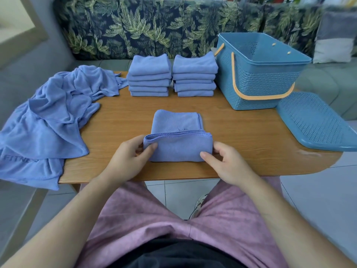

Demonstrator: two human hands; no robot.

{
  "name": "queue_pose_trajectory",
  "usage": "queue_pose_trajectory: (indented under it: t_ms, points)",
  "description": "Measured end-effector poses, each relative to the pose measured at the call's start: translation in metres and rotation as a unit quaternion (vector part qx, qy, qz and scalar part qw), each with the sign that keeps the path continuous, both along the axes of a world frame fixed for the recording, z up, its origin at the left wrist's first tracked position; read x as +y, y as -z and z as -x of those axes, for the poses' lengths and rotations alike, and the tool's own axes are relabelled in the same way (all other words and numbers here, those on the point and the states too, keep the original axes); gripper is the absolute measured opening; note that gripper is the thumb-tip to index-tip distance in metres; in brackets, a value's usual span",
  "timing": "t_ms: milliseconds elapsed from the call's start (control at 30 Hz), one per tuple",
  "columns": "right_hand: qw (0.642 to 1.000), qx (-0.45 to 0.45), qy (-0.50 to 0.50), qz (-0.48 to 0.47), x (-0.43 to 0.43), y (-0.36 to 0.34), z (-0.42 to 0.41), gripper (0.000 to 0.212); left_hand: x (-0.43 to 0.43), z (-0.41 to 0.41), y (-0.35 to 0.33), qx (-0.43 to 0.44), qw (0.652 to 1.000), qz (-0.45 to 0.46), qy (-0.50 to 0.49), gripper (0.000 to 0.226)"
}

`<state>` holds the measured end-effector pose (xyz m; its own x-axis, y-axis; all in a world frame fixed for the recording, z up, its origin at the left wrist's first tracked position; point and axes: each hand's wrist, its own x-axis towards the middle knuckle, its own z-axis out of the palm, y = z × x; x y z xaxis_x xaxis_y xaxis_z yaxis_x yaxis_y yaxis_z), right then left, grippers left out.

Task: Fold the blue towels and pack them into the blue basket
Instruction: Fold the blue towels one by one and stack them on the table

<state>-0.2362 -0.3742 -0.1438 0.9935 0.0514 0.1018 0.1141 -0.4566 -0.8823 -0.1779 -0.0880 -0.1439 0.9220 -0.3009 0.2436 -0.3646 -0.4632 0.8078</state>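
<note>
A partly folded blue towel (pixel 177 136) lies at the table's front middle, its near part turned up into a fold. My left hand (pixel 129 159) pinches the fold's left end and my right hand (pixel 224 161) pinches its right end. Two stacks of folded blue towels stand at the back, the left stack (pixel 149 76) and the right stack (pixel 195 76) side by side. A heap of unfolded blue towels (pixel 48 120) spreads over the table's left end and hangs off it. The blue basket (pixel 257 74) with orange handles stands at the back right, and no towel shows inside it.
The basket's blue perforated lid (pixel 316 122) lies on the table's right end. The wooden table (pixel 119 120) has a rounded right edge. Behind it runs a sofa with leaf-patterned cushions (pixel 146 26). My pink-clad legs and tiled floor are below.
</note>
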Motion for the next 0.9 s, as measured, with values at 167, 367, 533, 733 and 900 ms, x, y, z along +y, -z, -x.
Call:
queue_pose_trajectory:
  t_ms: [167,367,533,733,900]
  points:
    - [0.994,0.041,-0.024,-0.102,0.000,-0.007,0.003,0.019,0.000,0.005,-0.011,0.042,0.993,0.105,0.021,0.054]
    - [0.990,0.064,0.006,-0.121,0.010,0.002,-0.003,0.017,-0.009,0.001,-0.006,0.040,0.994,0.071,-0.067,0.036]
    - [0.992,0.034,0.063,-0.100,0.014,0.004,-0.011,0.020,-0.006,0.000,-0.006,0.144,0.977,0.154,0.020,0.036]
    - [0.985,0.062,0.095,-0.128,0.018,0.006,-0.024,0.029,-0.009,-0.006,0.009,0.115,0.985,0.131,0.015,0.056]
    - [0.991,0.034,0.084,-0.101,0.018,0.005,-0.020,0.046,-0.011,-0.008,0.014,0.057,0.994,0.096,-0.001,0.038]
